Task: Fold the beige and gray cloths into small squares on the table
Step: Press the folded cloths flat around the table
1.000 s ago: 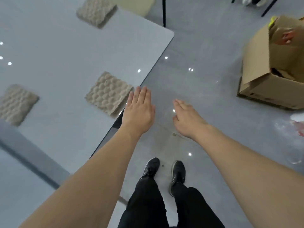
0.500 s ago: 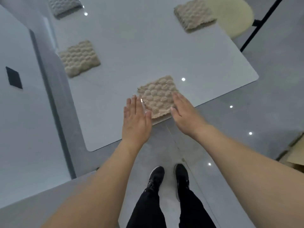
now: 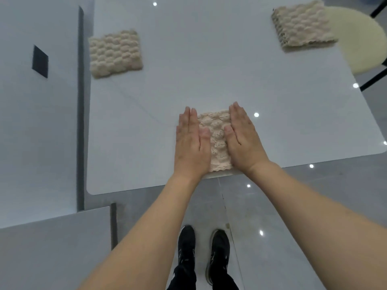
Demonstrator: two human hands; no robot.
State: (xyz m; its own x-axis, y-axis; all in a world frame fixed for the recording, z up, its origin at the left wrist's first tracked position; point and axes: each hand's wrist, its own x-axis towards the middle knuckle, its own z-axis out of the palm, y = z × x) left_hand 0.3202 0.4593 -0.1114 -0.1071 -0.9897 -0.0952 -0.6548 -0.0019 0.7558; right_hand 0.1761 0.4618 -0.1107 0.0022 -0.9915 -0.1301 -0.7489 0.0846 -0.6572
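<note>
The picture is bright all over, with soft, even light and no dark corners. Small white dots of light shine on the glossy table (image 3: 209, 59) — one at the top middle, one just right of the right hand (image 3: 243, 139), more near the right edge of the frame. More dots shine on the shiny floor (image 3: 293, 195) at the bottom, so the lamps seem to be overhead. Shadows are faint; there is a thin soft one under each folded cloth. The whole picture is a bit soft and smeary. The cloth at the upper right (image 3: 302, 25) looks the blurriest. Straight lines bend near the edges — the arms look very big at the bottom corners.
</note>
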